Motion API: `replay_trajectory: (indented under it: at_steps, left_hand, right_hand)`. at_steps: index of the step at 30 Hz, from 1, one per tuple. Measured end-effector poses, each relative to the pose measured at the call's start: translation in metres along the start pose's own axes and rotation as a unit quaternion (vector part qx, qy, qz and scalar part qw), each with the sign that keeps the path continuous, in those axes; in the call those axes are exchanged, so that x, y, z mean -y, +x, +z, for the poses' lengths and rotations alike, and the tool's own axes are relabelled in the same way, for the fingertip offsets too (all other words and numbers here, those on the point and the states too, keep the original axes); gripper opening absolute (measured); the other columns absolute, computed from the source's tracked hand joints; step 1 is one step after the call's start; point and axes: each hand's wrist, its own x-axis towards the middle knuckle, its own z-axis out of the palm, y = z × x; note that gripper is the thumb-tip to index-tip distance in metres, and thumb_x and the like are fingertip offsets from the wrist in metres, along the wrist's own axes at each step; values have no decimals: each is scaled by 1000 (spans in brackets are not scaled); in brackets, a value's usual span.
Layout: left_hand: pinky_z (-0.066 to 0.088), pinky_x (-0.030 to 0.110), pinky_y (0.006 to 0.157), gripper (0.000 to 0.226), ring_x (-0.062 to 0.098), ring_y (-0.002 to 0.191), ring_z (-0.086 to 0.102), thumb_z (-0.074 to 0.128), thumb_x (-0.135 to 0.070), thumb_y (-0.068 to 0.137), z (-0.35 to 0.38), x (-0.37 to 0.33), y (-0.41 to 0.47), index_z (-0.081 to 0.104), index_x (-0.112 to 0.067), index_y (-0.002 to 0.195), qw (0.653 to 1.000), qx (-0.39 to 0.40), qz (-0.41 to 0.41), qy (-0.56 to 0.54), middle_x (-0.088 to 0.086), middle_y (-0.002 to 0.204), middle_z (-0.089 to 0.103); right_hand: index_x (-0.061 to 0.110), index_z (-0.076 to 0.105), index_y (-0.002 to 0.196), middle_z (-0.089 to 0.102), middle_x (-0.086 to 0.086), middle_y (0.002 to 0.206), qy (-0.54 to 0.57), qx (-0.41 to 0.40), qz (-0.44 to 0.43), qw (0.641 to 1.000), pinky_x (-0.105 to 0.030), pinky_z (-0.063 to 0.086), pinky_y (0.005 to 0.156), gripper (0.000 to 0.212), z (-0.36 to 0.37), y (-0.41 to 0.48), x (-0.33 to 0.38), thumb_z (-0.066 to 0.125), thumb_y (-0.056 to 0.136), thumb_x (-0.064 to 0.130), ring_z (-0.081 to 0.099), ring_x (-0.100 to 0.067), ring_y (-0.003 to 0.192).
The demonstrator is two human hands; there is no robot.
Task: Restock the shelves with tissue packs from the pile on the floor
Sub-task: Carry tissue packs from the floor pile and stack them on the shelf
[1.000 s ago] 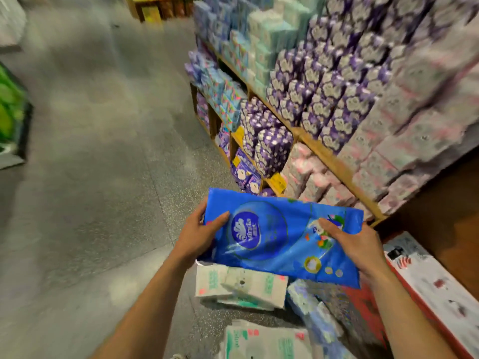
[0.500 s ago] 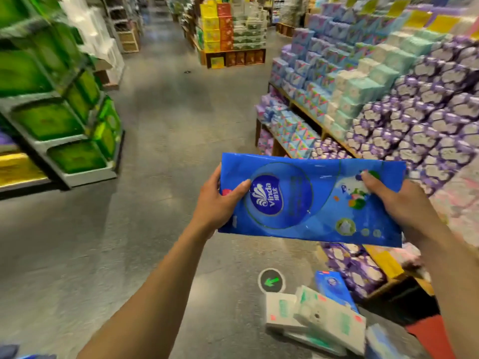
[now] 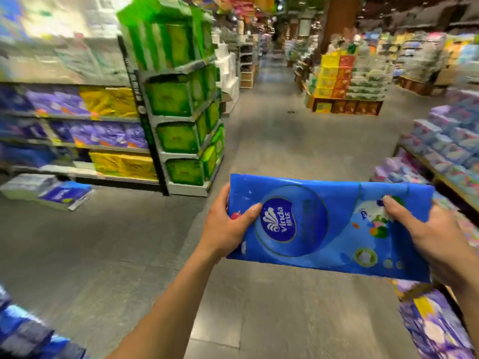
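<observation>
I hold a flat blue tissue pack [image 3: 329, 224] with a round Vinda logo out in front of me, level, above the aisle floor. My left hand [image 3: 228, 226] grips its left end, thumb on the printed face. My right hand [image 3: 430, 234] grips its right end, thumb on top. The tissue shelves [image 3: 445, 149] with purple and pale blue packs run along the right edge, just beyond the pack's right end. The floor pile is out of view.
A tall rack of green packs [image 3: 181, 110] stands left of centre, with shelves of purple and yellow packs [image 3: 85, 130] beside it. A few packs [image 3: 62, 194] lie on the floor at left. Blurred blue packs [image 3: 23, 332] fill the bottom left corner. The grey aisle [image 3: 272, 130] runs ahead towards a stacked display [image 3: 347, 84].
The view has swung up and to the left, away from the floor pile, which has dropped out of sight. Both hands keep the same grip and carry the blue pack along the aisle.
</observation>
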Motion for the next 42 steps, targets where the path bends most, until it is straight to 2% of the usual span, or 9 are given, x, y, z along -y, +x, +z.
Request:
replay_trajectory:
  at_steps: [3, 6, 14, 21, 25, 29, 34, 38, 42]
  left_hand:
    - [58, 22, 74, 48, 7, 91, 73, 79, -17, 85, -47, 14, 72, 57, -22, 128, 998, -64, 6, 4, -7, 105, 74]
    - [59, 24, 74, 48, 8, 92, 73, 79, -20, 85, -99, 18, 141, 58, -22, 128, 992, -125, 4, 21, -5, 107, 74]
    - [58, 27, 76, 48, 13, 96, 73, 82, -19, 82, -258, 69, 280, 60, -18, 124, 961, -275, -14, 26, -2, 108, 75]
    - [55, 19, 70, 39, 10, 94, 72, 82, -20, 82, -445, 141, 398, 63, -20, 117, 928, -367, -15, 63, -7, 102, 75]
    - [58, 27, 74, 52, 11, 94, 72, 81, -48, 69, -562, 147, 477, 66, -26, 113, 911, -398, -13, 108, -7, 104, 75]
    - [55, 21, 75, 57, 4, 90, 70, 77, -55, 65, -668, 154, 545, 65, -26, 112, 893, -424, -8, 153, -11, 102, 74]
    - [50, 12, 71, 60, -5, 85, 67, 78, -52, 65, -807, 194, 629, 64, -21, 115, 868, -463, 7, 179, -12, 103, 73]
    - [56, 26, 82, 75, 6, 96, 70, 74, -60, 62, -928, 224, 703, 63, -18, 123, 851, -491, -8, 186, -6, 111, 73]
    - [57, 30, 82, 70, 6, 96, 71, 76, -60, 60, -1047, 228, 769, 64, -23, 119, 838, -520, -12, 166, -9, 108, 74]
  right_hand:
    - [16, 72, 88, 73, 21, 70, 17, 45, -36, 998, -15, 55, 57, 25, 85, 86, 12, 71, 91, 41, 67, 6, 63]
    - [14, 71, 107, 78, 9, 92, 32, 102, -54, 993, -27, 61, 71, 46, 172, 171, 34, 73, 84, 53, 72, -4, 81]
    - [16, 69, 102, 74, 9, 83, 79, 262, -74, 959, -10, 49, 51, 18, 434, 324, 90, 72, 91, 30, 66, 6, 61]
    - [18, 72, 104, 79, 4, 92, 110, 360, -96, 922, -33, 60, 66, 39, 716, 397, 133, 78, 77, 46, 76, -15, 82]
    - [17, 71, 104, 79, 8, 91, 139, 396, -114, 900, -20, 56, 64, 20, 856, 432, 187, 77, 88, 25, 73, -13, 82]
    - [9, 70, 93, 79, 1, 82, 132, 465, -157, 861, -17, 55, 60, 9, 979, 458, 243, 74, 86, 6, 73, -7, 68]
    - [8, 70, 105, 80, -6, 96, 150, 497, -189, 833, -30, 61, 71, 38, 1164, 495, 288, 85, 76, 26, 76, -18, 84]
    - [8, 70, 109, 80, 3, 97, 169, 512, -183, 822, -17, 56, 66, 38, 1315, 520, 336, 82, 75, 21, 76, -8, 83]
    - [17, 69, 110, 80, 3, 101, 162, 527, -177, 815, -33, 61, 74, 41, 1453, 540, 399, 85, 74, 29, 77, -16, 90]
